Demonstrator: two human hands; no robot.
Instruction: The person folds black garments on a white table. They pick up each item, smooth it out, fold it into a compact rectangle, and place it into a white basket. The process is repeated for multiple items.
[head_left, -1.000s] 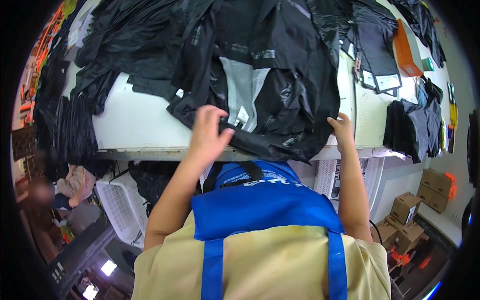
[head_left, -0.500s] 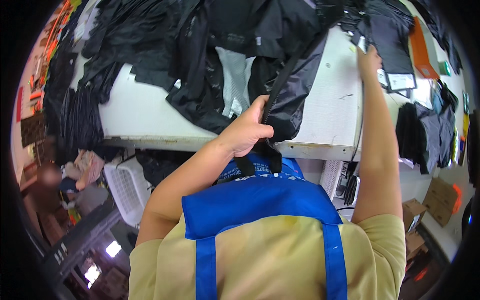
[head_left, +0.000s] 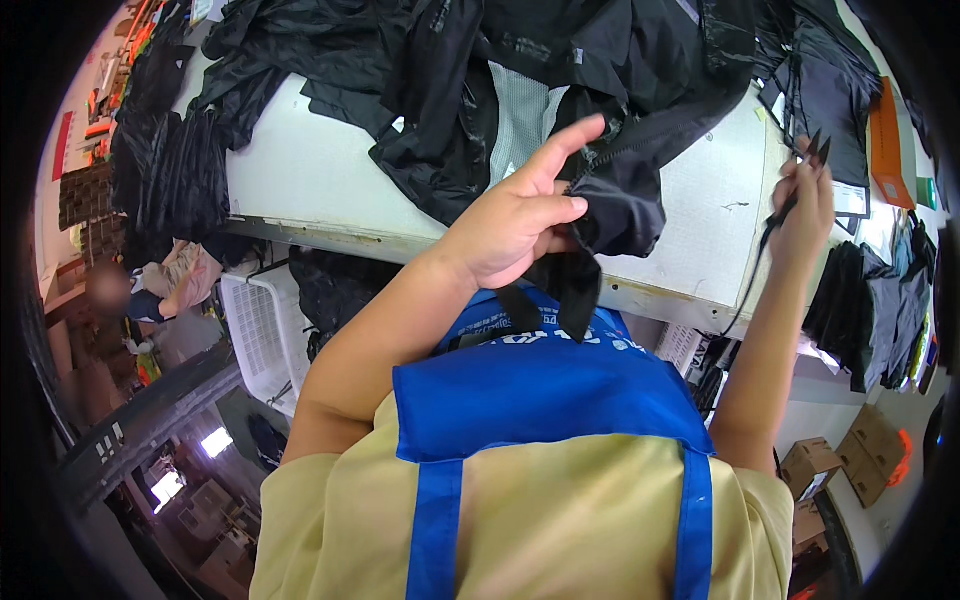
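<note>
Hands: left point(head_left: 515, 220) grips black jacket point(head_left: 600, 200), right point(head_left: 805, 200) holds snips point(head_left: 800, 175) beside garment piles point(head_left: 840, 90).

A second ago both hands lay flat on the black, grey-lined fabric jacket point(head_left: 600, 130) spread over the white desk point(head_left: 300, 180). Since then the left hand point(head_left: 515, 220) has gathered the garment's near edge and lifted it off the desk's front; half a second ago it was a closed fist, and now its index finger points up while the lower fingers pinch the fabric. The right hand point(head_left: 805, 205) has left the jacket, moved out to the right, and now grips small black thread snips point(head_left: 800, 180).
</note>
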